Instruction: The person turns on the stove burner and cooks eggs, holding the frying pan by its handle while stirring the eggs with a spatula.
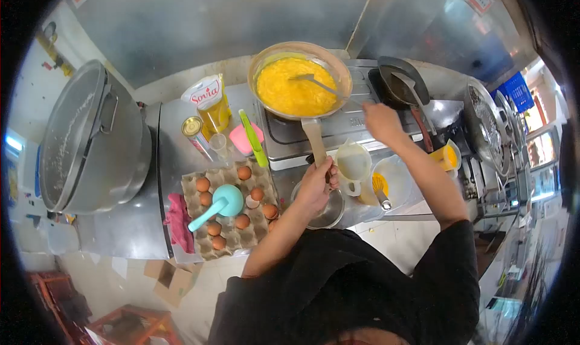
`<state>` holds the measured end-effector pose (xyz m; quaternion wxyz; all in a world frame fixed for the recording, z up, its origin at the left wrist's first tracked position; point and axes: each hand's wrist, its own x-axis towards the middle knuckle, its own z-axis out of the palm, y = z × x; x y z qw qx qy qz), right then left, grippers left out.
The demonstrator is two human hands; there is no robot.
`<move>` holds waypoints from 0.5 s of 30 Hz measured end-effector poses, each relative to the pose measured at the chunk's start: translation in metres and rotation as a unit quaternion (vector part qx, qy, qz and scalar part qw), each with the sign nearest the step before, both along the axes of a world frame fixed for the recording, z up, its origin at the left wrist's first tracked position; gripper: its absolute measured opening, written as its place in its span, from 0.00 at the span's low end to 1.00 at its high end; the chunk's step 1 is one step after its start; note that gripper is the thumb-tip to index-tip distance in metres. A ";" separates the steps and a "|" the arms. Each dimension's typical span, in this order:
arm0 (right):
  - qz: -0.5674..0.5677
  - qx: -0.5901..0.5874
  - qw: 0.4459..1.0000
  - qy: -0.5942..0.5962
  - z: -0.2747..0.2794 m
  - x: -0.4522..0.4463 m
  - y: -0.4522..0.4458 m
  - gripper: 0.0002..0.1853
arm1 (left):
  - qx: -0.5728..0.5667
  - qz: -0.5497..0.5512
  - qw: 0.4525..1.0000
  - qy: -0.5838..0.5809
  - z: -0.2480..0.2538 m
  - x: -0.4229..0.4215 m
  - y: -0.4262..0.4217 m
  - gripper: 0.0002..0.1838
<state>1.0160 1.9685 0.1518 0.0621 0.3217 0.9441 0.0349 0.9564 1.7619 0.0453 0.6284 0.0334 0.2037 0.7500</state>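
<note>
A round pan (260,103) on the stove holds loose yellow egg (290,88). My left hand (315,185) is closed round the pan's long handle (313,141), below the pan. To the right of the pan, my right hand (382,123) is closed on a spatula (331,89), whose blade rests in the egg. Nearest my left hand are a metal bowl (331,214) and a clear jug (354,164). A whisk (380,191) stands in a clear container (402,177) below my right hand.
Left of my left hand lies an egg tray (237,241) with several eggs and a turquoise ladle (228,201). Behind it stand an oil pouch (212,109) and a can (194,130). A big pot (96,146) is far left, a dark pan (403,82) at right.
</note>
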 end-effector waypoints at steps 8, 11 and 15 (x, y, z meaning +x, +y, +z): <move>0.088 -0.014 0.993 0.082 0.127 0.035 -0.024 0.16 | -0.050 0.018 0.998 0.029 0.013 -0.033 0.006 0.09; 0.106 -0.011 0.993 0.041 0.144 0.034 -0.041 0.16 | -0.078 0.038 0.996 -0.004 0.027 -0.030 0.008 0.08; 0.084 -0.024 0.996 -0.020 0.134 0.023 -0.077 0.17 | -0.071 0.042 0.997 -0.002 0.022 -0.019 0.011 0.08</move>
